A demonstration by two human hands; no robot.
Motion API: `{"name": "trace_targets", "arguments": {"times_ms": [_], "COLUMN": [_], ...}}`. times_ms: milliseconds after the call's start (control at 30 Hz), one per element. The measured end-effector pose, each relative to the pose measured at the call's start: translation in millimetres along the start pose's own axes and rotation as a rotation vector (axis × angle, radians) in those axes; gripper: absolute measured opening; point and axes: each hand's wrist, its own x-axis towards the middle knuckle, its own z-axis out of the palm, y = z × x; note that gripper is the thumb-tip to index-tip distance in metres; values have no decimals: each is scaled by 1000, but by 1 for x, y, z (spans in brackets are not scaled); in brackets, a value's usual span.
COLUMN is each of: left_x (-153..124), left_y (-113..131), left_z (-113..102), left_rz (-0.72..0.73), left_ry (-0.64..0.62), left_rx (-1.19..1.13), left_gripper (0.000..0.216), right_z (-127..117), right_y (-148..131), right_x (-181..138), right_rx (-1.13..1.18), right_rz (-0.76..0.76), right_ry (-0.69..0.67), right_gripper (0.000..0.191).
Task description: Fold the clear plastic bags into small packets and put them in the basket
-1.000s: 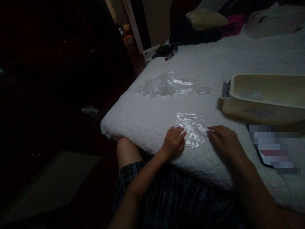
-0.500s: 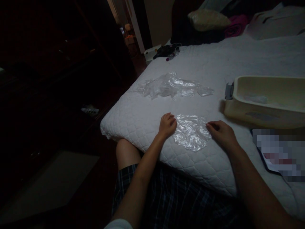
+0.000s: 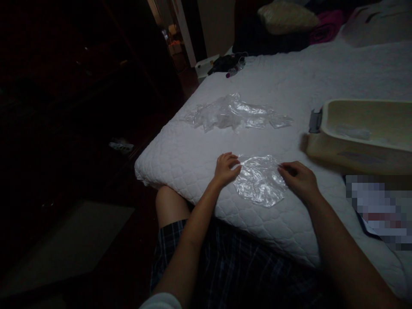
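A clear, crinkled plastic bag lies on the white quilted bed between my two hands. At its left edge rests my left hand, fingers loosely apart and thumb touching the plastic. My right hand pinches the bag's upper right edge between thumb and forefinger. Farther back on the bed, more crumpled clear plastic is spread in a low heap.
To the right stands a cream plastic tub with a grey latch and clear plastic inside. A blurred-out printed item lies in front of it. A pillow-like bundle and a magenta roll sit at the back.
My left thumb has slid slightly right onto the bag, and the bag's wrinkles have shifted a little. My right hand keeps its pinch. The view has turned slightly.
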Motion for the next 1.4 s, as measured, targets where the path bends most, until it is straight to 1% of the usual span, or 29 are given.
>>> {"name": "trace_targets", "arguments": {"times_ms": [200,400,500,667,933,1133,1267,1400], "left_x": [1,2,3,3,5,5,5,5], "left_y": [4,2,1,2,2,-1,-2,-1], "left_z": [-3,-4,-5,-6,-7,-6,-5,-6], "left_rz": [-47,-71,-92,-125,-144,-143,-133,-137], "left_ry": [-61,-120,-130,-147,-158,-132,-136,-109], "left_rx": [-1,-30,-61,-88,-99,-141,-166,-177], "left_gripper": [12,10,8,8,12,10,14,13], "right_z": [2,3,2,-2,-3,-6,-9,-9], "right_y": [9,9,6,0,2,0,-2,-1], "right_x": [-1,-1,-2,-4,-3,-2,-3,-3], "right_rx": [114,107,129,247,289,274,245,253], "right_rz": [82,86,106,148,142,83,42,5], "right_ry": [28,17,12,-45,-52,-33,-56,-47], "right_gripper": [27,25,27,35,25,23,16,11]}}
